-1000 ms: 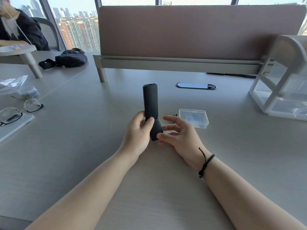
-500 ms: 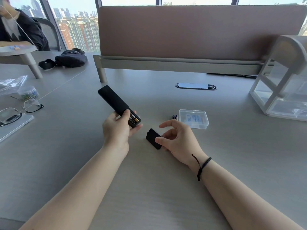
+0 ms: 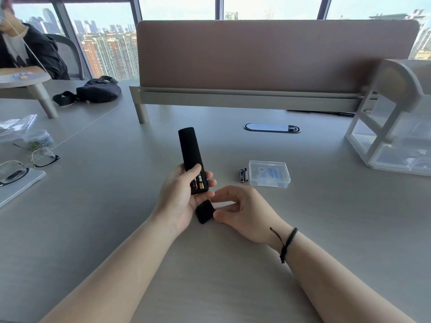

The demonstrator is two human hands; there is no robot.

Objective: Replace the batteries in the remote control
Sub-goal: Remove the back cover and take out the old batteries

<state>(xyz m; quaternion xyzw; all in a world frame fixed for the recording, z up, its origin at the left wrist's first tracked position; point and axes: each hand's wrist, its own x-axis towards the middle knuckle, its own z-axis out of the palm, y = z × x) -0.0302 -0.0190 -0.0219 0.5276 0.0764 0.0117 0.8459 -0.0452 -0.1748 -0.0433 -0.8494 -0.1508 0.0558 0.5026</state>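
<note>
My left hand [image 3: 177, 197] grips the lower end of the black remote control [image 3: 190, 151], which stands nearly upright with its back toward me. Its battery bay is uncovered and the batteries inside [image 3: 199, 181] show gold and black. Just below it, my right hand [image 3: 242, 210] pinches the detached black battery cover [image 3: 204, 211] between thumb and fingers, low over the table. Two dark batteries [image 3: 243, 175] lie side by side on the table, touching the left side of a clear plastic box [image 3: 269, 174].
The grey table [image 3: 116, 206] carries glasses [image 3: 25, 162] on a notebook at the left, a plastic bag and small jar, and a black pouch [image 3: 93, 92]. A white acrylic organiser [image 3: 394, 127] stands at the right. A brown divider panel [image 3: 268, 57] closes the back. A person sits far left.
The cover has come off the remote into my right hand. My left hand swung the remote out to the left, then brought it back upright toward the middle, close above the cover.
</note>
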